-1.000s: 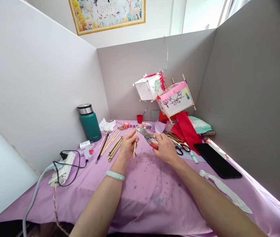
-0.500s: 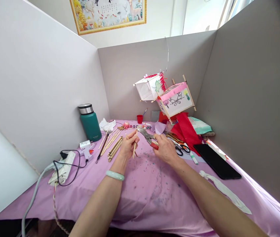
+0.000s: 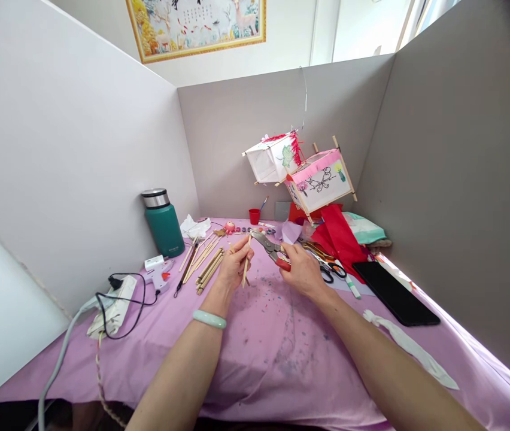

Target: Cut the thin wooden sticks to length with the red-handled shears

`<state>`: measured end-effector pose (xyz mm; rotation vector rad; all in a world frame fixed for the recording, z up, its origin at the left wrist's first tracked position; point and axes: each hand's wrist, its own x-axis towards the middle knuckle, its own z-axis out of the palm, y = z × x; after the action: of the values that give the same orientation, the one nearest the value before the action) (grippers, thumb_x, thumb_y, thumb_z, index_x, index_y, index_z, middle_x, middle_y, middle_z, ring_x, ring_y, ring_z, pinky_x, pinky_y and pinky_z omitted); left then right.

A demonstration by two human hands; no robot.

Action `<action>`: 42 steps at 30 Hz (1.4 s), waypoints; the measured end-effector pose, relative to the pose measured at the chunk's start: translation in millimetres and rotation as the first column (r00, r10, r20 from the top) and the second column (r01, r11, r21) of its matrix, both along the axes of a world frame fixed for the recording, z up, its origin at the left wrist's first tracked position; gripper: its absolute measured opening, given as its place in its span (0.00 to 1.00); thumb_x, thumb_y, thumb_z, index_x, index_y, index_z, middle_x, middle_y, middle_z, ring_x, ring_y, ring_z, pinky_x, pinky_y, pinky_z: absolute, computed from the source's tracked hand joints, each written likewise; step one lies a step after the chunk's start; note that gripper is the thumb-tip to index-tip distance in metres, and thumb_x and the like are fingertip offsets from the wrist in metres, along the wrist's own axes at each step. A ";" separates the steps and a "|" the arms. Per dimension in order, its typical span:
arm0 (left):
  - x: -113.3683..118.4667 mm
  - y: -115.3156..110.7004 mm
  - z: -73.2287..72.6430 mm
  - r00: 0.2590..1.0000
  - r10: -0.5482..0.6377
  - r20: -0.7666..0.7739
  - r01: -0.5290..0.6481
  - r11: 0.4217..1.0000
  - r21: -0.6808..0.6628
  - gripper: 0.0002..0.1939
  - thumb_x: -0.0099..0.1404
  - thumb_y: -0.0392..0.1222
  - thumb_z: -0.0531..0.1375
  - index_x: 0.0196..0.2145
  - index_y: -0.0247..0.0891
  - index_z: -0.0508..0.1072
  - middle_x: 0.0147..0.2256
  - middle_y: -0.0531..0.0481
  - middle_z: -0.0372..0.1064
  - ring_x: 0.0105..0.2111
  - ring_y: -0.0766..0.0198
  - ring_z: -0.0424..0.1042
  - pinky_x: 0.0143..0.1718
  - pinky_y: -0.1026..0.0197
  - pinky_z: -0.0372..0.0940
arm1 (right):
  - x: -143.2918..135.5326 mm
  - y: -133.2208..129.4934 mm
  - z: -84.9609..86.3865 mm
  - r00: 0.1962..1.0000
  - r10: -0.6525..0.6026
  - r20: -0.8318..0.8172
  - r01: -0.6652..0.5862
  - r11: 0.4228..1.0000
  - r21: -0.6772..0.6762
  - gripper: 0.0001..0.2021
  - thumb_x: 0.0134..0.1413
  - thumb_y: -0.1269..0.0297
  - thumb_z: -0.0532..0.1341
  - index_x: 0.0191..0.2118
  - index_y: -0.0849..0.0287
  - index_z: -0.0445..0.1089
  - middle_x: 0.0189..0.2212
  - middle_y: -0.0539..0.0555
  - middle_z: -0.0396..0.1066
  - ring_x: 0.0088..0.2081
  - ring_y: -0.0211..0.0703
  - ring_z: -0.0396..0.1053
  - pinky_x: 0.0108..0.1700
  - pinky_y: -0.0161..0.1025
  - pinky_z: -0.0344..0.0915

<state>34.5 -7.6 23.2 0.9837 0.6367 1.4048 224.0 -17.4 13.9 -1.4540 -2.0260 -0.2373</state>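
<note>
Cloth: A speckled purple cloth (image 3: 277, 383) covered the work surface between grey partitions (image 3: 232, 126).
Stick: The thin wooden stick (image 3: 245, 273) was held tilted above the cloth, near the bamboo pieces (image 3: 210, 271).
Left hand: The left hand (image 3: 236, 261) pinched the stick between thumb and fingers.
Right hand: The right hand (image 3: 300, 269) had its fingers curled around the red-handled pliers (image 3: 264, 242).
Pliers' tip: It reached the stick's upper end; whether it bit in was too small to tell.
Last second: Both hands barely moved; the handles perhaps drew slightly closer together.
Meaning: A squeeze was probably being applied, with no cut-off piece seen.
</note>
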 end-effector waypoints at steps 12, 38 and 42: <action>-3.3 -2.1 2.0 0.996 -0.078 0.037 0.079 0.997 -0.007 0.30 0.52 0.41 0.66 0.53 0.33 0.67 0.19 0.60 0.59 0.11 0.80 0.42 0.13 0.71 0.38 | 2.1 3.1 -3.0 1.000 0.013 0.016 -0.013 1.000 0.022 0.16 0.53 0.65 0.56 0.49 0.57 0.66 0.40 0.56 0.71 0.40 0.46 0.67 0.38 0.37 0.55; 2.1 -2.2 1.7 0.998 0.049 -0.047 -0.049 0.999 0.001 0.37 0.49 0.44 0.68 0.55 0.31 0.65 0.19 0.59 0.61 0.12 0.78 0.48 0.14 0.69 0.39 | -0.9 -2.6 3.6 0.991 -0.027 0.134 0.021 0.999 0.041 0.26 0.47 0.68 0.58 0.55 0.62 0.60 0.44 0.61 0.66 0.46 0.53 0.61 0.45 0.43 0.53; 2.8 -2.5 1.4 0.996 0.065 -0.068 -0.063 0.998 0.032 0.38 0.49 0.45 0.68 0.56 0.29 0.66 0.18 0.59 0.60 0.13 0.78 0.48 0.15 0.69 0.38 | 0.4 -1.2 3.3 0.994 -0.020 0.109 0.016 0.999 0.036 0.20 0.49 0.69 0.57 0.51 0.61 0.63 0.42 0.60 0.68 0.45 0.51 0.64 0.43 0.41 0.54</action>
<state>37.4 -10.1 24.6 1.0467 0.7054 1.4452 224.5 -18.6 17.2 -1.4676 -2.0853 -0.3653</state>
